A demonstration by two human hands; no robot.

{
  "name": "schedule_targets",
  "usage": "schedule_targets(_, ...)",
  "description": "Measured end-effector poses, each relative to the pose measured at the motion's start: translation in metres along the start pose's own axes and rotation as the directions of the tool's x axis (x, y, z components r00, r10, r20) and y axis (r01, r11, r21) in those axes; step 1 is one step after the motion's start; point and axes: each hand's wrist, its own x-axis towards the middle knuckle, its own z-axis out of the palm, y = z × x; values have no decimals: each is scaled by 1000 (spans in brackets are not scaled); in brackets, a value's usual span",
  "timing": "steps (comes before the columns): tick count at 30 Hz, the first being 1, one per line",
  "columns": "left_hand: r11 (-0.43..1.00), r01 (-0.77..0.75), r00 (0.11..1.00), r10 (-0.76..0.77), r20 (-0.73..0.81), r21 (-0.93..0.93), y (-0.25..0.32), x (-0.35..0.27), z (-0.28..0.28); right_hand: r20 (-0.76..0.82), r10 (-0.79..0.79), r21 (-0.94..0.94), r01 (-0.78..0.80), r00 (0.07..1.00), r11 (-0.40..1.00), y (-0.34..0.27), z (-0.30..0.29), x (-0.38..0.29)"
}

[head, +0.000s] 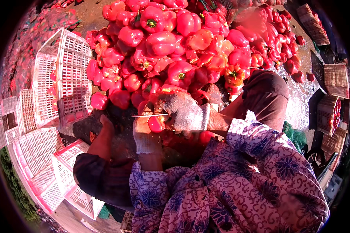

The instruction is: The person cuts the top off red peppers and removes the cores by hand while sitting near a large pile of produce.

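My right hand (184, 110), in a soiled pale knit glove, grips a knife whose thin blade (149, 115) points left; its handle is hidden in the fingers. Close against it is my left hand (143, 125), also gloved, holding a red bell pepper (155, 124). The blade crosses in front of that pepper; I cannot tell whether it cuts into the flesh. Just beyond both hands rises a large heap of red bell peppers (161, 43), some whole with green stems, others split or torn. More red pieces (205, 137) lie below my hands, partly in shadow.
Slatted plastic crates (75, 68) stand at the left, with more white crates (36, 155) nearer me. Other crates (336, 80) line the right side. Green netting (295, 137) lies beside my right knee. Wet ground (302, 100) shows at the right.
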Motion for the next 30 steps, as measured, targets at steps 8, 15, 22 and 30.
schedule_targets(8,975,108,987,-82,-139,194,14,-25,1,362,267,516,-431,893,741,-10,-3,1)
schedule_targets(15,944,-16,1000,23,-17,329,19,-39,0,348,364,792,-479,864,378,-31,-15,10)
schedule_targets(22,999,38,994,-41,-106,-35,67,-29,-20,374,602,748,-613,705,253,-38,-30,21)
schedule_targets(30,921,-368,929,362,-70,-125,325,-7,-103,395,532,580,-652,749,488,-13,5,5)
